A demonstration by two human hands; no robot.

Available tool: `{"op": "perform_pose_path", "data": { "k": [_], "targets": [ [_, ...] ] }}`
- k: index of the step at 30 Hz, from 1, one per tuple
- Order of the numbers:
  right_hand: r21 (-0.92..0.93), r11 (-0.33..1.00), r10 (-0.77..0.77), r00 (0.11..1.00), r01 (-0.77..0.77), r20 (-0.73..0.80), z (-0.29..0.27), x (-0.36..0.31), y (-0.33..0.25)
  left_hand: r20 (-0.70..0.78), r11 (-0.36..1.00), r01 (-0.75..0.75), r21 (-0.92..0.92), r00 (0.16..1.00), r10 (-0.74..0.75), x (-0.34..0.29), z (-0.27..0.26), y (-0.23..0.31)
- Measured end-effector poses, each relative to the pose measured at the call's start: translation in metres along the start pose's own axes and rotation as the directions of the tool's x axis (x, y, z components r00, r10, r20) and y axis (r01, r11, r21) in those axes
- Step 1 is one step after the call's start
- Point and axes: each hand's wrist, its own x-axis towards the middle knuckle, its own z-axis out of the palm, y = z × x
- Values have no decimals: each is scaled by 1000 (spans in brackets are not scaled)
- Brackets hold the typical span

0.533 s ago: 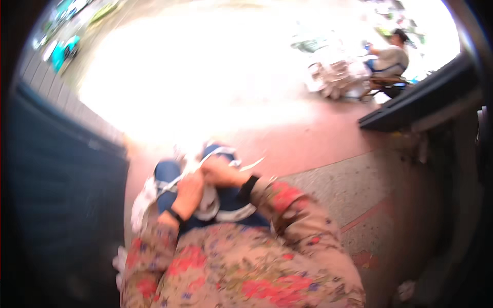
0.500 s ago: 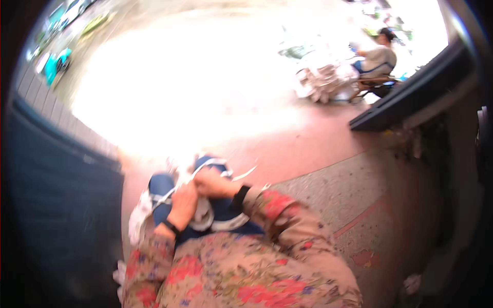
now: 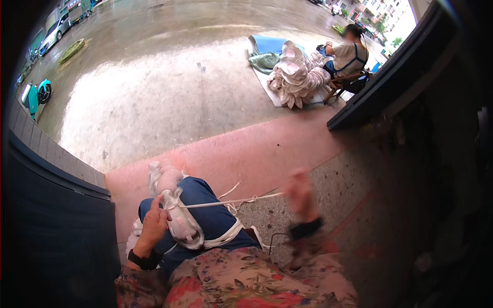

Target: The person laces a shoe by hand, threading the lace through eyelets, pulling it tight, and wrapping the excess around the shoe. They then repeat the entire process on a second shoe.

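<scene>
Two hands, bare, dark wristbands on both wrists. L hand [image 3: 154, 223]: fingers pinching L edge of a pale pink shoe upper [image 3: 184, 228]. R hand [image 3: 300, 195]: out to the R, well apart from L, apparently pinching a white lace [image 3: 221, 203] that runs taut from the upper's far end; exact finger pose can't be told. Shoe upper: on the lap, resting on blue trousers [image 3: 200, 197]. Step in hand, judging by the taut line: drawing lace through the upper. Next move prob. calls for steady L hold, even R tension & loose strands kept from snagging. More white strands [image 3: 226, 233] across the lap, R of the upper; a stack of similar pale pieces [image 3: 168, 177] just beyond it. Further out: pink floor strip [image 3: 267, 146]; a co-worker [image 3: 350, 54], seated, beside a big heap of pale pieces [image 3: 298, 77]; teal scooter [image 3: 35, 97] far L. Hard to make out: R fingers, motion-blurred; lace holes, too small; L fingertips, partly hidden; co-worker's handwork, unclear at that range; R side of doorway, in deep shadow; R forearm, blurred; L sleeve, cut off at lower edge.
</scene>
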Motion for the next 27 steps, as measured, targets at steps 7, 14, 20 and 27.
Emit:
{"op": "perform_pose_path", "data": {
  "k": [7, 14, 20, 27],
  "targets": [
    [117, 963, 28, 339, 245, -941, -245, -59, -123, -17, 961, 137, -240, 989, -145, -12, 5, -26],
    [-39, 870, 368, 700, -491, -612, -83, -10, 87, -25, 844, 327, -426, 928, -372, -8, 19, -58],
    [-723, 690, 345, 868, 22, 356, 140, 12, 158, -212, 926, 270, -265, 920, -330, -11, 20, -64],
    [-773, 566, 371, 748, 287, 550, 212, 20, 168, -411, 867, 6, 499, 882, 230, 0, 24, -67]
  ]
}}
